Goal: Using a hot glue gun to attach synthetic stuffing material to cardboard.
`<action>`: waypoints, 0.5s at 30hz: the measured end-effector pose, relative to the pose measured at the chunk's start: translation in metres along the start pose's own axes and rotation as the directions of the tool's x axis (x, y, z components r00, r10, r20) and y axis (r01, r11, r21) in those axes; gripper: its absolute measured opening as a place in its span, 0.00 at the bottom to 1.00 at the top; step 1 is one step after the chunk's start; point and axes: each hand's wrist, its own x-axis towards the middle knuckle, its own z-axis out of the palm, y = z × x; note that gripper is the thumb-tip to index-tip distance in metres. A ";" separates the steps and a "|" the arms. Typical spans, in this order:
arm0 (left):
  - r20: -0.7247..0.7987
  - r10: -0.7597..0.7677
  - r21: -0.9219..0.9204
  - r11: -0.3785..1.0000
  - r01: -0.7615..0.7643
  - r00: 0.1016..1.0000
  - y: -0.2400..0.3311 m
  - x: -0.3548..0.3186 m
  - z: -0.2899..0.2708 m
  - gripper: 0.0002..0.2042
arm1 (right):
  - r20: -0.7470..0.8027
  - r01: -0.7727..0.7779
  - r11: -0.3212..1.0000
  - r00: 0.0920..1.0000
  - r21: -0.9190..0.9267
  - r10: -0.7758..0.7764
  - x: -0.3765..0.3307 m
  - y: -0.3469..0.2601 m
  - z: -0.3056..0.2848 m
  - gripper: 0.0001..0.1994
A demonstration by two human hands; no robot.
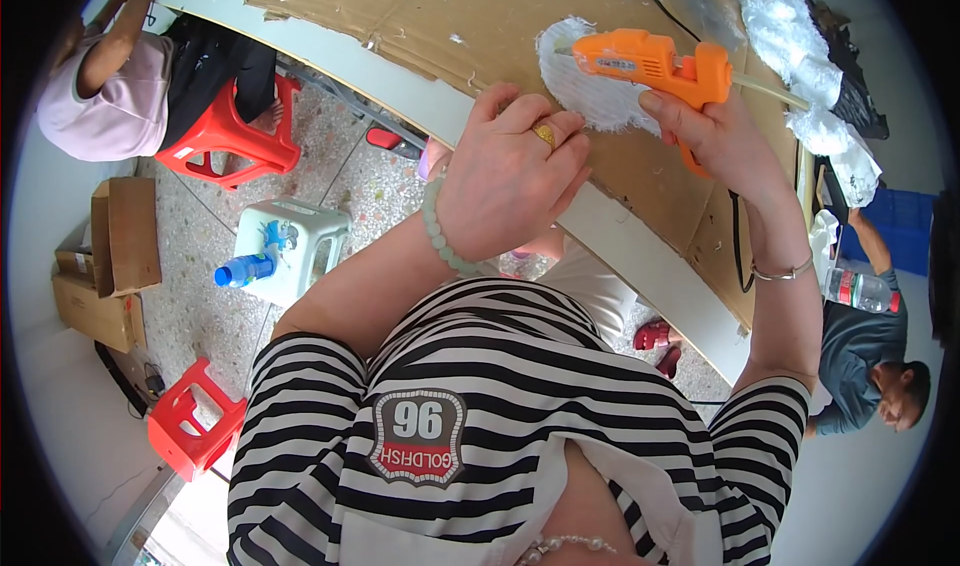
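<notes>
My right hand point(722, 138) is wrapped round the handle of an orange glue gun point(655, 63). A pale glue stick point(772, 90) juts from the gun's rear, and its nozzle points left over a white fluffy oval piece point(585, 81). That piece lies flat on a sheet of brown cardboard point(440, 26) covering the table. Beside the oval's lower left edge, my left hand point(510, 171) is closed, back upward, at the table's near edge. Its fingertips are tucked under, hiding whatever they may hold.
More white fluffy material point(795, 41) lies at the table's right, near a black plastic bag point(860, 91). A dark cord point(740, 246) hangs below the gun. A white stool point(290, 241) bears a blue-capped bottle point(245, 269). Other people sit at far left, on a red stool point(235, 136), and at right.
</notes>
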 end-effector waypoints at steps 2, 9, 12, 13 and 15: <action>0.007 -0.002 -0.002 1.000 0.002 1.000 0.000 0.000 0.000 0.12 | -0.011 0.004 1.000 1.000 0.007 -0.004 -0.006 -0.002 -0.003 0.18; 0.002 -0.003 0.005 1.000 0.003 1.000 0.000 0.000 0.000 0.12 | 0.095 -0.043 0.999 0.995 0.020 0.041 -0.013 0.004 -0.007 0.17; -0.001 -0.002 0.003 1.000 0.002 1.000 0.000 0.000 0.000 0.12 | 0.120 -0.038 0.997 0.992 0.070 0.029 -0.011 0.009 -0.007 0.17; 0.000 -0.003 0.004 1.000 0.003 1.000 0.000 0.000 0.000 0.12 | 0.139 -0.037 0.997 0.990 0.070 0.027 -0.010 0.009 -0.008 0.17; 0.001 -0.004 0.005 1.000 0.004 1.000 0.000 0.000 -0.001 0.12 | 0.135 -0.026 0.998 0.991 0.051 0.019 -0.010 0.010 -0.008 0.17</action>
